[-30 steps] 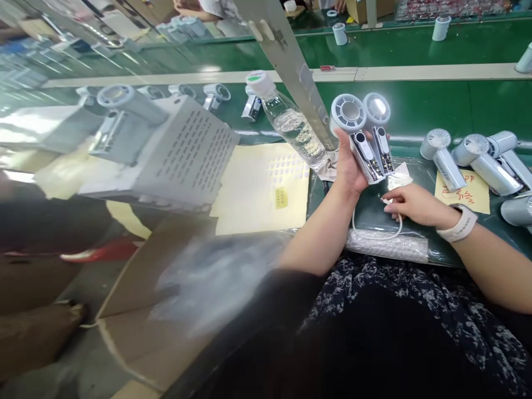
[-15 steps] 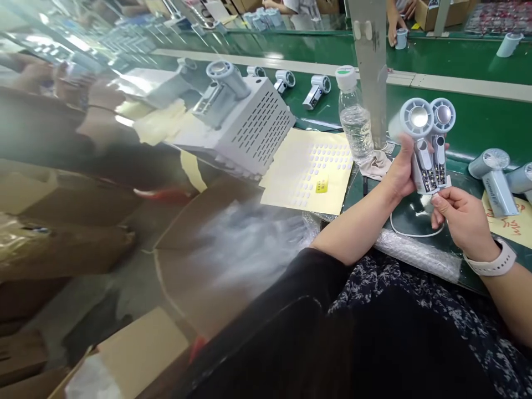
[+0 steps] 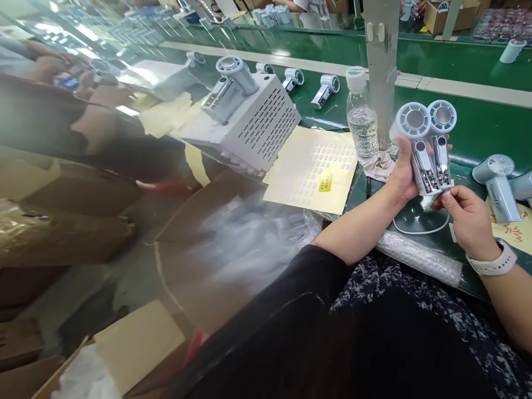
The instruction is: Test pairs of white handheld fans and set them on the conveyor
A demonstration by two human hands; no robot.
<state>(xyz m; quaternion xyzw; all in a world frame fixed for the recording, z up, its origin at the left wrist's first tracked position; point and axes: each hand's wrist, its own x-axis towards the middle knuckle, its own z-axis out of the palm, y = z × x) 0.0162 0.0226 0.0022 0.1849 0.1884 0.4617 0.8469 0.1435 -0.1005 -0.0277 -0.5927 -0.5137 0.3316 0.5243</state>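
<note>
My left hand (image 3: pixel 404 174) is closed around two pale blue handheld fans side by side. The left fan (image 3: pixel 413 121) and the right fan (image 3: pixel 443 116) stand upright, round heads on top. Their handles are uncovered toward me and show small circuit boards. At the lower end of the right fan's handle, my right hand (image 3: pixel 467 216) pinches with thumb and forefinger. A thin white cable (image 3: pixel 419 233) loops below the fans and runs to this hand; its end is hidden by the fingers. A white watch band (image 3: pixel 494 260) circles my right wrist.
A water bottle (image 3: pixel 362 119) stands by a metal post (image 3: pixel 380 66). Left are a sticker sheet (image 3: pixel 299 160) and a vented white box (image 3: pixel 266 119) with a fan on top. More fans (image 3: pixel 501 191) lie at right. Bubble wrap (image 3: pixel 419 257) lines the front edge. Another person's hands show left, blurred.
The two fans have tilted slightly, and glare on their heads has faded. My right hand has shifted a little right and up, still at the handle's lower end. The view has shifted slightly.
</note>
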